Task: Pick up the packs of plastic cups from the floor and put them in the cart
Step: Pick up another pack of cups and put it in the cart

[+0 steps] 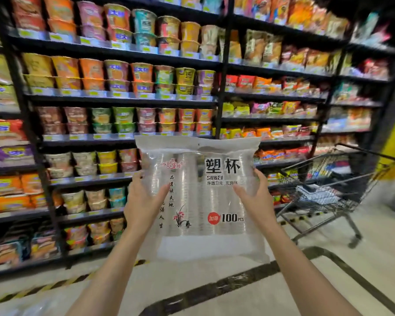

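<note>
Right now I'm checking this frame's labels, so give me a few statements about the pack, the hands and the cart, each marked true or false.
1. Both hands hold the pack off the floor. True: the left hand grips its left side and the right hand its right side.
2. The pack is printed 50 pcs. False: it reads 100 pcs.
3. The cart stands to the right of the pack. True.
4. The pack lies in the cart. False: it is held up in front of the shelves, apart from the cart.
5. The shelves hold only bottles. False: they hold bowl tubs and snack bags.
</note>
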`<state>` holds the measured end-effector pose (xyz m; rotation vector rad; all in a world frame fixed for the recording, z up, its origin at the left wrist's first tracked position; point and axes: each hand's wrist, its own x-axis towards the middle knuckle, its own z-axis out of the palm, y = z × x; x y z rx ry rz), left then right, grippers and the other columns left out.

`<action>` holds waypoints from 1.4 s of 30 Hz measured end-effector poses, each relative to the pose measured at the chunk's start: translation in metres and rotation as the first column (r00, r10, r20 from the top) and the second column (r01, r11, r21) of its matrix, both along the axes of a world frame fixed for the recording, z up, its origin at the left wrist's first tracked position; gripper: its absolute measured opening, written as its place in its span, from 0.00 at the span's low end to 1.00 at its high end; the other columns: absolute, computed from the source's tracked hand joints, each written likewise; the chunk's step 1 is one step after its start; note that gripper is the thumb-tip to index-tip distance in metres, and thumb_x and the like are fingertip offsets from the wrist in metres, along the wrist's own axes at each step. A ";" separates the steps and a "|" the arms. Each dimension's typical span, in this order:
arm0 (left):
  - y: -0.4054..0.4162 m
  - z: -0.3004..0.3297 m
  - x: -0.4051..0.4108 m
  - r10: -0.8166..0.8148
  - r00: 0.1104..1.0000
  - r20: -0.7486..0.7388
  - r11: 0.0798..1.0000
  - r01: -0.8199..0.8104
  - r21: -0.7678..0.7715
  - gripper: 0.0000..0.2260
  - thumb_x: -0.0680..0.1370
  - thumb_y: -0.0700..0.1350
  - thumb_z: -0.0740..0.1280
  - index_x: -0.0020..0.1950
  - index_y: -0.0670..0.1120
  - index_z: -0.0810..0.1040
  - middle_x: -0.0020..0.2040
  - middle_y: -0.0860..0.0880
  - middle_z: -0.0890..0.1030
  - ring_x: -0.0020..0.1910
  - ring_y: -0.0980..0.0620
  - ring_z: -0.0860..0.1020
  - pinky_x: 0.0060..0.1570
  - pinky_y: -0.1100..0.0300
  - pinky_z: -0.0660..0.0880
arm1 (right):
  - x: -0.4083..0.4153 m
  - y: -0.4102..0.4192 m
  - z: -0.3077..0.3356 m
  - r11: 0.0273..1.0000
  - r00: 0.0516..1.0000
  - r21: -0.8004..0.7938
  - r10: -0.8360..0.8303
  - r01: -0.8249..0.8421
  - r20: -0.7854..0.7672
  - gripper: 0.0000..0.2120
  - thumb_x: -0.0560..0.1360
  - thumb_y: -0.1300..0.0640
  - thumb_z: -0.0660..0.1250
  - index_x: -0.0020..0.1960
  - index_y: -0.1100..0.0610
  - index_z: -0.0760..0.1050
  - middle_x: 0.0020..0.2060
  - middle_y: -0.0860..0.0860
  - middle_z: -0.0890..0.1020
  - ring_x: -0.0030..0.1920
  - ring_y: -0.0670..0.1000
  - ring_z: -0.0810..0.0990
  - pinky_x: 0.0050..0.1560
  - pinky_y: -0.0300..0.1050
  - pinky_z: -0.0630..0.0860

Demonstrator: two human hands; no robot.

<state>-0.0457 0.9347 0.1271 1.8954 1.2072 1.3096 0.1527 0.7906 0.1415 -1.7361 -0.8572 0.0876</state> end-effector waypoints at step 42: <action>0.249 -0.051 0.743 -0.624 0.777 -0.086 0.781 0.625 -0.026 0.37 0.72 0.57 0.68 0.75 0.50 0.55 0.73 0.48 0.63 0.71 0.47 0.64 0.66 0.47 0.65 | 0.638 0.155 -0.060 0.833 0.828 -0.026 -0.552 0.553 -0.102 0.41 0.61 0.32 0.67 0.70 0.42 0.59 0.66 0.50 0.73 0.63 0.53 0.75 0.63 0.58 0.73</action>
